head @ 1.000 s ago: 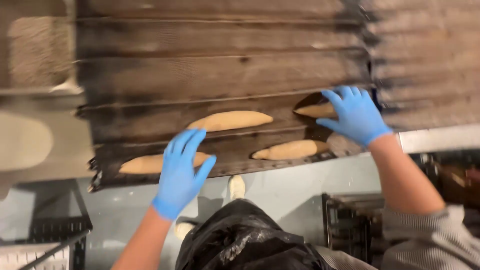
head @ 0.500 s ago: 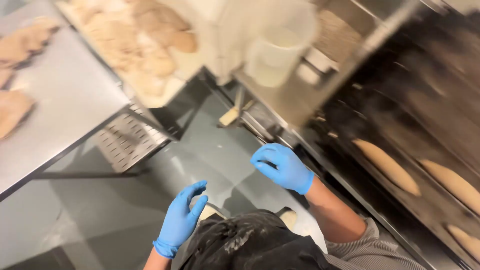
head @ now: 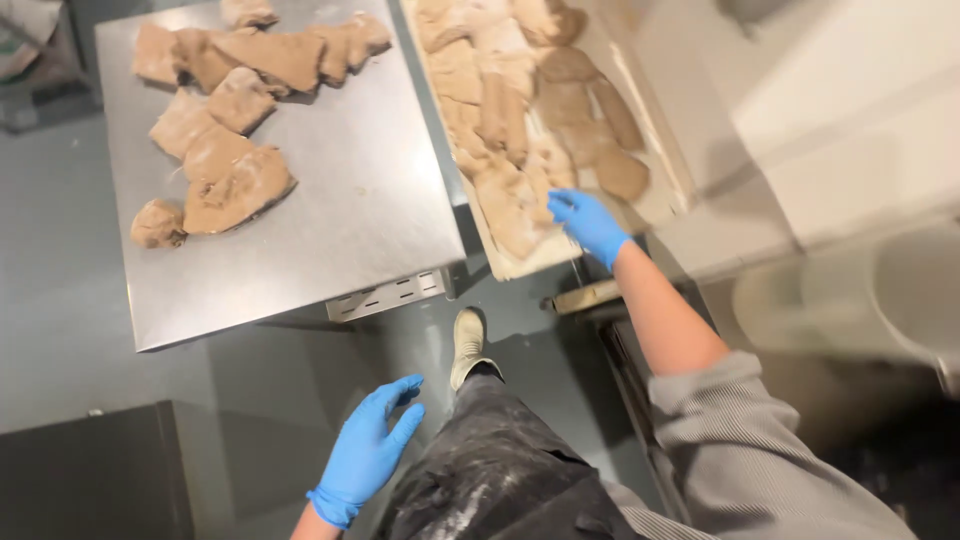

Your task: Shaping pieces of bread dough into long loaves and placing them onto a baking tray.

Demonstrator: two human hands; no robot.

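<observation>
**Dough pieces, tray and bench**

While the right hand [head: 588, 222], blue-gloved, rests with fingers loosely spread on the pale tan flat dough pieces [head: 520, 130] at the near end of the floured rectangular tray [head: 668, 190], nothing is gripped. Left hand [head: 372, 447], blue-gloved, hangs open and unladen above the grey floor [head: 60, 330]. Brown torn dough chunks [head: 225, 165] lie on the adjoining stainless-steel bench [head: 330, 230].

Steel table [head: 330, 230] — brown dough pieces [head: 225, 165]; floured board [head: 655, 205] — more dough.
</observation>
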